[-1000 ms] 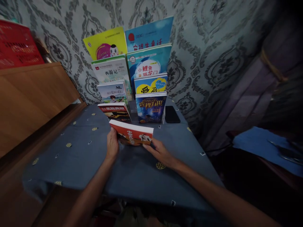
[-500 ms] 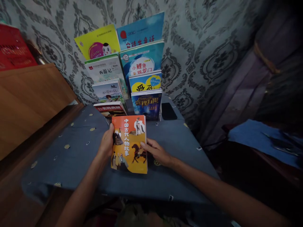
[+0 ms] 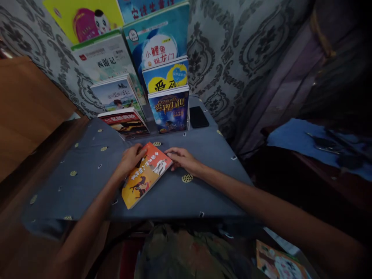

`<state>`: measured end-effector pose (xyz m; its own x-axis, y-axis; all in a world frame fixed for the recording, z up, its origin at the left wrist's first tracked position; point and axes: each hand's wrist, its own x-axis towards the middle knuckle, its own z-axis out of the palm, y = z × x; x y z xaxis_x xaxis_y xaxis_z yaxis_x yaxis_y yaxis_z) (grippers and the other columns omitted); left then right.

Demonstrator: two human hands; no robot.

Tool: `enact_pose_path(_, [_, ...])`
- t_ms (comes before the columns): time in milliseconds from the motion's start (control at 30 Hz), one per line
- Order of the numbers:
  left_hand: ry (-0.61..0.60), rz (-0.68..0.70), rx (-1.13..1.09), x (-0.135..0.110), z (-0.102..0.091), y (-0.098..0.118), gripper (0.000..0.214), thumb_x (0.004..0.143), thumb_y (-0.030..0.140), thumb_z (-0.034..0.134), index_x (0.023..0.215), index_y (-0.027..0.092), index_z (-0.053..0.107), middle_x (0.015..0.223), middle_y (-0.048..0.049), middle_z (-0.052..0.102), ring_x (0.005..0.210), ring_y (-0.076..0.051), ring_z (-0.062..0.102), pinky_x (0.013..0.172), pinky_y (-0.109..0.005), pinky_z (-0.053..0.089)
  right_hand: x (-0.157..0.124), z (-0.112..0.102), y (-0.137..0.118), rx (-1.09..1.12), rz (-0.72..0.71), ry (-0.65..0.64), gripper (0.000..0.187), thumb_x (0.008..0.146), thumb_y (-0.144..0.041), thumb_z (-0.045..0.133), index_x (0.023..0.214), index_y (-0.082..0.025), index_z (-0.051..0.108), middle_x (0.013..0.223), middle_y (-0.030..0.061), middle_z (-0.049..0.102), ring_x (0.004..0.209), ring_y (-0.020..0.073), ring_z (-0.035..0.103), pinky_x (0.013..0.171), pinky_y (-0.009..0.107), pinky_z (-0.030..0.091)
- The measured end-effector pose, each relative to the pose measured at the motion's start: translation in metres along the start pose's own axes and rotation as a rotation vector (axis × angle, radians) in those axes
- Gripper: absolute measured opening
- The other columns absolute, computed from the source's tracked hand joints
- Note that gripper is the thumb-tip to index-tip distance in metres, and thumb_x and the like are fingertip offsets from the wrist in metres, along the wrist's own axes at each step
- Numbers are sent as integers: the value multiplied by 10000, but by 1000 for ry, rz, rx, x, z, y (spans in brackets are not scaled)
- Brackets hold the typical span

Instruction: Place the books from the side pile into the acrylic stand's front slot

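Note:
An orange-and-yellow paperback book (image 3: 148, 170) with white Chinese characters and a horse picture on its cover is turned diagonally, low over or on the tablecloth. My left hand (image 3: 130, 159) is closed around its upper left edge, thumb on the cover. At the upper right corner, my right hand (image 3: 186, 159) grips the book between thumb and fingers. Just beyond it stand two columns of books, the closest being a red-topped book (image 3: 124, 122) on the left and a dark blue book (image 3: 170, 110) on the right.
A black phone (image 3: 198, 117) lies beside the right column on the patterned blue-grey tablecloth (image 3: 221, 186). The wallpapered wall is behind. To the left is a wooden panel (image 3: 35, 104); to the right, a blue cloth (image 3: 302, 143). Another book (image 3: 281, 261) shows low at the right.
The book has gone from upright and facing me to a lower, diagonal position, its top swung rightward. Both hands moved with it. My view has tipped downward.

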<state>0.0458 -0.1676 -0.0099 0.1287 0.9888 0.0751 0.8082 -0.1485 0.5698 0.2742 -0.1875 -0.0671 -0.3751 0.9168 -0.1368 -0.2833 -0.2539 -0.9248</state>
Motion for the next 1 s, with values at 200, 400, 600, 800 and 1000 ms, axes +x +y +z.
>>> enact_pose_path(200, [-50,268,388,-54,23,36,352,994,454,489,1185,186,615,1147,-115,670,1052,-274,644,929,-401,501,0,2,-3,23,48,6,120,990,-278,563,973,-187,639,654,0,673,548,121,659,461,197,549])
enact_pose_path(400, [-34,327,577,-78,44,39,424,950,342,586,1326,153,541,1401,-178,597,1300,-342,560,1115,-507,411,-2,5,-8,10,91,43,204,1044,-231,432,943,-181,602,619,-7,650,501,110,632,451,193,537])
enact_pose_path(600, [-100,313,602,-72,34,46,340,1003,336,469,1280,168,574,1298,-163,675,1209,-308,642,980,-422,525,-2,3,-6,42,83,-1,168,1043,-287,465,970,-191,582,639,10,680,548,136,680,470,195,529])
enact_pose_path(800, [-93,319,626,-72,35,47,358,1016,316,424,1287,149,588,1326,-176,663,1244,-312,624,1016,-444,507,-1,1,-5,36,93,3,184,1045,-311,455,995,-192,586,657,17,690,552,133,674,477,202,535])
enact_pose_path(1000, [-31,322,548,-79,50,34,475,994,423,480,1365,135,551,1431,-199,582,1348,-362,526,1113,-531,408,-1,-1,0,-42,-3,-39,203,895,-375,699,932,-193,618,675,-7,694,551,115,646,482,204,531])
